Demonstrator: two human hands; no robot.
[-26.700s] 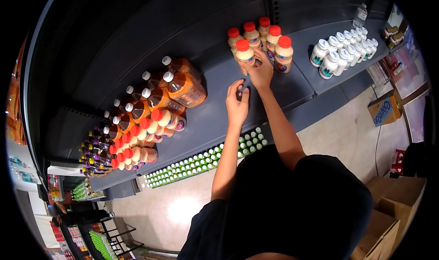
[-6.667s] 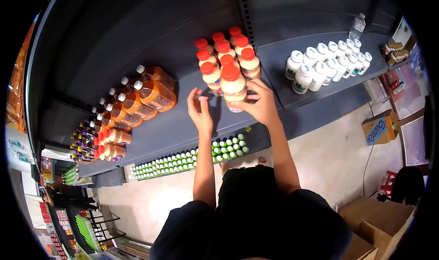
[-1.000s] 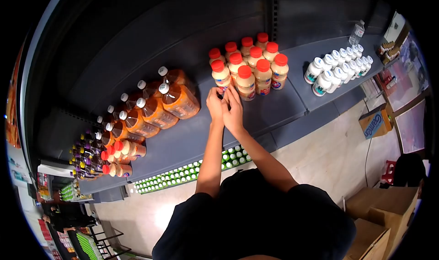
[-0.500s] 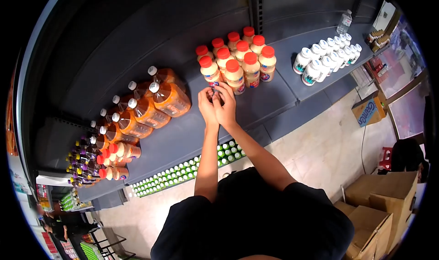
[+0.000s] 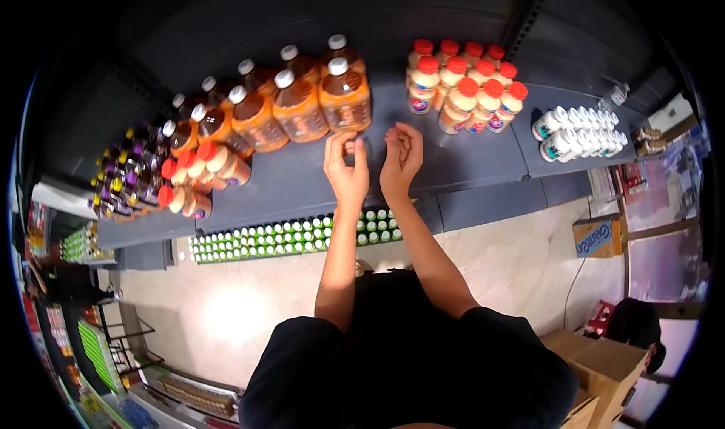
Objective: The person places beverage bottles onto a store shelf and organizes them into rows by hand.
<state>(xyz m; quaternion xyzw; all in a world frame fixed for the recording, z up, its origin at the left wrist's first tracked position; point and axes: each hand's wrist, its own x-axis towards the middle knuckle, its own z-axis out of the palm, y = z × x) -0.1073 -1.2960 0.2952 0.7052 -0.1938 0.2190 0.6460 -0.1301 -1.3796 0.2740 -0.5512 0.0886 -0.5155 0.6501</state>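
Observation:
My left hand (image 5: pixel 346 168) hovers at the front of the grey shelf (image 5: pixel 287 181), just below the nearest large orange-drink bottle (image 5: pixel 345 106). Its fingers are loosely bent, with the thumb apart and nothing visible between them. A short gap separates it from my right hand (image 5: pixel 402 157), whose fingers are half curled and also look empty. To the right of that hand, cream-coloured bottles with red caps (image 5: pixel 458 112) stand in a tight group. White-capped orange-drink bottles (image 5: pixel 255 123) form two rows on the left.
Several red-capped bottles (image 5: pixel 219 162) and dark bottles with purple and yellow caps (image 5: pixel 132 176) occupy the shelf's left end. White bottles (image 5: pixel 560 143) stand at the right. Green bottles with white caps (image 5: pixel 294 236) line up lower down. Cardboard boxes (image 5: pixel 604 361) are behind at right.
My hands were together against the red-capped bottles; now they are apart and away from them. The view has turned, so the shelf goods appear further right. One front red-capped bottle stands slightly differently.

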